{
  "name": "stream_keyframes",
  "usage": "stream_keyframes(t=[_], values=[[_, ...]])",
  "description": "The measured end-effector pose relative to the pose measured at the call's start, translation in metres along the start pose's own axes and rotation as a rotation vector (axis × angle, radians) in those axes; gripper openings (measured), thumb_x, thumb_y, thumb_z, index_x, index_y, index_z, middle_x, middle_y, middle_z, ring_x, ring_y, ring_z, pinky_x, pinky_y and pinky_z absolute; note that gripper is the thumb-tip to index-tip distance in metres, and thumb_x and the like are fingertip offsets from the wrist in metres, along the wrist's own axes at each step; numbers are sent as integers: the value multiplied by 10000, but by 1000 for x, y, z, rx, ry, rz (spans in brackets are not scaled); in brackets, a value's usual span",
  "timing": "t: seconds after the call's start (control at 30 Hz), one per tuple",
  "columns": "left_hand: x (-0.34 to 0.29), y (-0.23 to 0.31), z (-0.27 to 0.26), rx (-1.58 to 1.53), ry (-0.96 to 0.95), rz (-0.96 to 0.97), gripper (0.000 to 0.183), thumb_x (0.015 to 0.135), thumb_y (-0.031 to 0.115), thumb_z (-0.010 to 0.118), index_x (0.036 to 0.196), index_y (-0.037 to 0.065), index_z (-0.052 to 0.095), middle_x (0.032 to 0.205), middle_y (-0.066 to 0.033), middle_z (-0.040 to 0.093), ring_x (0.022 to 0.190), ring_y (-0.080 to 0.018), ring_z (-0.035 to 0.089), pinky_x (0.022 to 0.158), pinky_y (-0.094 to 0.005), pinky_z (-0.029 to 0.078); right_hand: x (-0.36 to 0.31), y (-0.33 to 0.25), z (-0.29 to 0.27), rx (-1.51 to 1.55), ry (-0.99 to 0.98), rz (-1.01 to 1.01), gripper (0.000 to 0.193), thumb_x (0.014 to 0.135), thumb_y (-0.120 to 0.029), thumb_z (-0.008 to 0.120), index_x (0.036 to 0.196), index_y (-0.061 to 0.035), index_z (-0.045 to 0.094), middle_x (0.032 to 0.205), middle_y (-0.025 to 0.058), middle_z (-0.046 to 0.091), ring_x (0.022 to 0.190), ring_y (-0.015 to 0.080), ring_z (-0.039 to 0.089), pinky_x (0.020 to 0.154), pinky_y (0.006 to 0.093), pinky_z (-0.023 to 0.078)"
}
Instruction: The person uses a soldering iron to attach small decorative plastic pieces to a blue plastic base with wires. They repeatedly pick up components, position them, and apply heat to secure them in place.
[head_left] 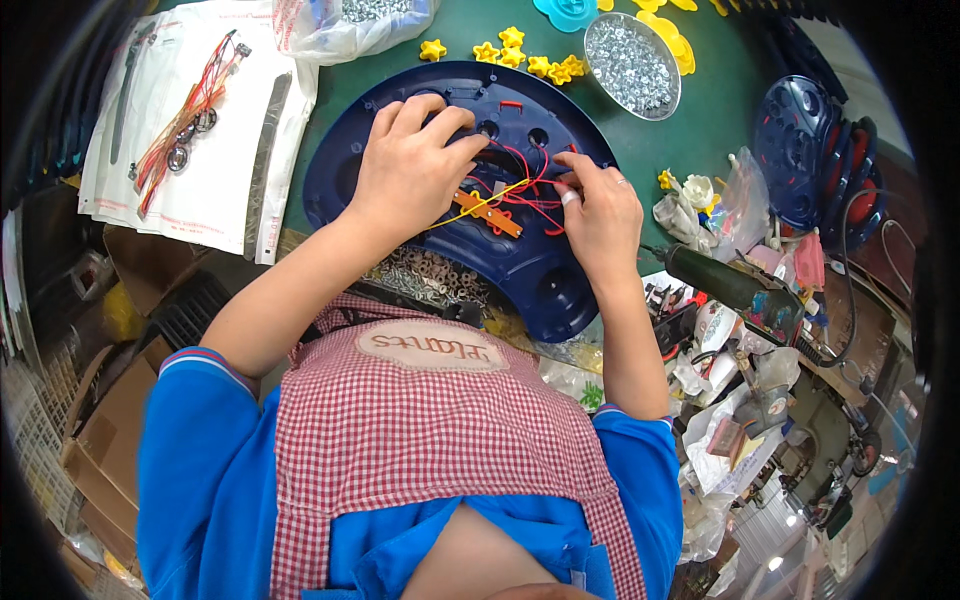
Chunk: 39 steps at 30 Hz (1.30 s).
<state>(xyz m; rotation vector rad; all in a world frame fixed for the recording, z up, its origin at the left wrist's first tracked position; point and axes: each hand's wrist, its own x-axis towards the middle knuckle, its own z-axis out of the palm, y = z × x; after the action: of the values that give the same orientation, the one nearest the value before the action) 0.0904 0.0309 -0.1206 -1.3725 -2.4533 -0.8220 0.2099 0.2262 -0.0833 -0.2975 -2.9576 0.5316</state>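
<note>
A dark blue plastic shell [410, 88], curved and open side up, lies in front of me on the table. My left hand [415, 155] rests over its left half with the fingers bent and closed near a round post; what they hold, if anything, is hidden. Over the shell's right edge, my right hand [603, 210] has curled fingers closed at the red wires [515, 153]; a white wrap circles its thumb. Between the hands, an orange circuit strip [488, 213] lies slanted in the shell, with a yellow wire [470, 208] crossing it.
Yellow star-shaped pieces [511, 45] and a metal bowl of small silvery parts [640, 107] lie beyond the shell. Wired parts [185, 120] rest on a white bag at left. More blue shells [795, 140] and a dark green tool [735, 290] are at right. Small metal pieces [440, 275] sit near my apron.
</note>
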Motion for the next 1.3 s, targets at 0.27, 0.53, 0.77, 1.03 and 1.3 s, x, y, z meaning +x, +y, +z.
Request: stream_keyframes(t=[0.27, 0.53, 0.77, 1.03, 1.3], values=[[-68, -30, -61, -174, -89, 298, 324, 741, 252, 761, 1020, 98, 700, 1149, -64, 692, 1047, -237, 661, 902, -392, 513, -53, 58, 3, 348, 229, 440, 234, 927, -97, 626, 1123, 30, 648, 1040, 108, 682, 924, 175, 629, 853, 296, 488], [-31, -58, -127, 216, 227, 407, 187, 783, 105, 701, 967, 102, 731, 1062, -64, 723, 924, -214, 697, 663, -284, 505, -37, 44, -4, 1313, 468, 435, 534, 1056, -382, 361, 1402, 18, 443, 1368, 144, 480, 1119, 165, 546, 931, 310, 453], [118, -238, -103, 555, 451, -348, 245, 899, 231, 625, 1130, 213, 706, 785, -155, 690, 656, -324, 675, 578, -426, 500, -52, 27, 0, 1047, 398, 417, 217, 969, -123, 576, 1083, 37, 668, 846, 80, 669, 746, 133, 623, 703, 269, 517], [141, -315, -57, 591, 49, -738, 352, 869, 319, 633, 1219, 310, 664, 1098, -111, 704, 983, -321, 680, 794, -460, 542, -132, 32, -33, 830, 543, 572, 196, 928, -140, 628, 1028, 13, 698, 836, 86, 705, 761, 119, 642, 684, 277, 515], [157, -243, -114, 333, 179, -391, 376, 947, 352, 597, 1290, 202, 629, 1191, -76, 688, 1029, -275, 676, 833, -381, 519, -242, 145, -72, 373, 1441, 917, 178, 901, -50, 616, 1056, 8, 680, 874, 101, 670, 758, 161, 629, 720, 293, 498]])
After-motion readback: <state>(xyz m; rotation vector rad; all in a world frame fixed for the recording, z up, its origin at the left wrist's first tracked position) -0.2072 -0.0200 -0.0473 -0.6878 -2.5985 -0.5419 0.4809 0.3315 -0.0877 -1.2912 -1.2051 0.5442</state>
